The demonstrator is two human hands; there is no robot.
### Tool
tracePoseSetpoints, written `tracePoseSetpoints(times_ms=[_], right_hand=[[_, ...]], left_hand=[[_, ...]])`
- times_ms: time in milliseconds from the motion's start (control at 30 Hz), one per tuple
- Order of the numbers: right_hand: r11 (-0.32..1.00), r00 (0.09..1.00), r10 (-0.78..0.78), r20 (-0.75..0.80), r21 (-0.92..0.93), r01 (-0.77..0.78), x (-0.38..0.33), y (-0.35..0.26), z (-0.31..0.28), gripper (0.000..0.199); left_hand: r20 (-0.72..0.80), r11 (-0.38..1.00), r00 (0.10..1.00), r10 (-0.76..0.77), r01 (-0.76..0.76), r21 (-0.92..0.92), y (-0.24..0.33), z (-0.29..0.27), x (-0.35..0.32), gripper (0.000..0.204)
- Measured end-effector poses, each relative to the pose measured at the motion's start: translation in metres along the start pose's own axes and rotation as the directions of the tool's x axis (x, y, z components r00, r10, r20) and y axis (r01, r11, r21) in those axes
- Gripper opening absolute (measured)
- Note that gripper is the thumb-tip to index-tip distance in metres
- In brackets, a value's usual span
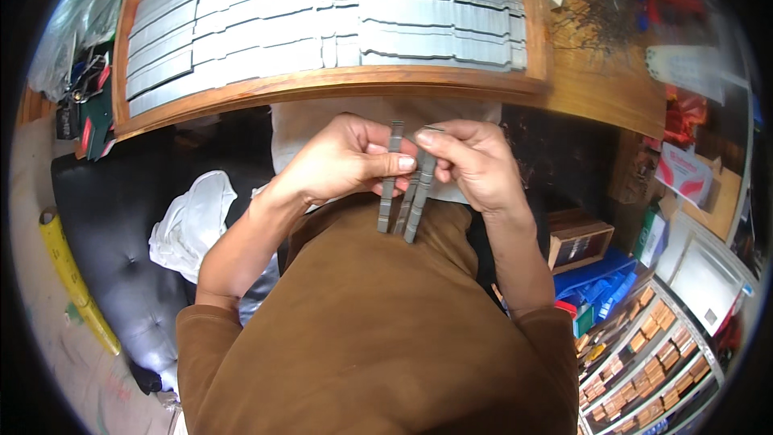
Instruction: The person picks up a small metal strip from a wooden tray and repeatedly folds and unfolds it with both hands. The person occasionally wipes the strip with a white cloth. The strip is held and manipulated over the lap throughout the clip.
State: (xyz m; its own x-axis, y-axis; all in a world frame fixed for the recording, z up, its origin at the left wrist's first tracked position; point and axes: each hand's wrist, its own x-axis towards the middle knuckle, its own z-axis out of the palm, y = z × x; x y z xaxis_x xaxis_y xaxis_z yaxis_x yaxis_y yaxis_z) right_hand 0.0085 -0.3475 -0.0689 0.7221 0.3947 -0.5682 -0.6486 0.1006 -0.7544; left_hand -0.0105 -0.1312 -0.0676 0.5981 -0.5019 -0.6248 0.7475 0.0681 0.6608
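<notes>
In front of my brown shirt, both hands hold narrow grey metal strips. My left hand (342,159) is closed, thumb and fingers pinching one upright strip bundle (386,213). Close beside it, my right hand (475,163) grips another stepped strip bundle (417,205) by its upper part. The two bundles stand nearly parallel, with their lower ends a little apart. My fingers hide part of both, and how many strips each has cannot be made out. Beyond my hands, a wood-framed tray (338,80) holds rows of similar silver-grey strips (266,20).
A wooden tabletop (596,89) extends right of the tray. White cloth (193,221) lies on a black padded seat (105,225) at left, near a yellow roll (76,282). To the right are a wooden box (581,240) and a rack (676,379) of small wooden blocks.
</notes>
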Motion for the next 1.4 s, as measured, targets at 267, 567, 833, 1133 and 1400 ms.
tracePoseSetpoints(times_ms=[267, 567, 833, 1133, 1400], right_hand=[[0.999, 0.998, 0.037, 0.054, -0.039, -0.035, 0.020, 0.023, 0.017, 0.019], [1.000, 0.996, -0.006, 0.088, -0.006, 0.007, 0.024, 0.017, 0.020, 0.028], [0.999, 0.997, -0.039, 0.062, -0.028, 0.041, 0.025, 0.024, 0.015, 0.024], [0.999, 0.997, -0.032, 0.066, -0.013, 0.033, 0.027, 0.022, 0.016, 0.023], [0.999, 0.997, -0.049, 0.061, 0.007, 0.049, 0.029, 0.024, 0.015, 0.022]], left_hand=[[-0.026, 0.994, 0.998, 0.049, -0.051, -0.094, -0.019, -0.006, 0.000, 0.021], [-0.093, 0.991, 0.994, 0.052, -0.063, -0.118, -0.018, -0.004, 0.001, 0.018], [-0.104, 0.997, 0.992, 0.068, -0.073, -0.041, -0.021, -0.009, 0.003, 0.018], [-0.087, 0.994, 0.992, 0.091, -0.096, -0.053, -0.015, -0.007, 0.001, 0.018], [-0.085, 0.994, 0.991, 0.103, -0.106, -0.031, -0.017, -0.009, 0.003, 0.017]])
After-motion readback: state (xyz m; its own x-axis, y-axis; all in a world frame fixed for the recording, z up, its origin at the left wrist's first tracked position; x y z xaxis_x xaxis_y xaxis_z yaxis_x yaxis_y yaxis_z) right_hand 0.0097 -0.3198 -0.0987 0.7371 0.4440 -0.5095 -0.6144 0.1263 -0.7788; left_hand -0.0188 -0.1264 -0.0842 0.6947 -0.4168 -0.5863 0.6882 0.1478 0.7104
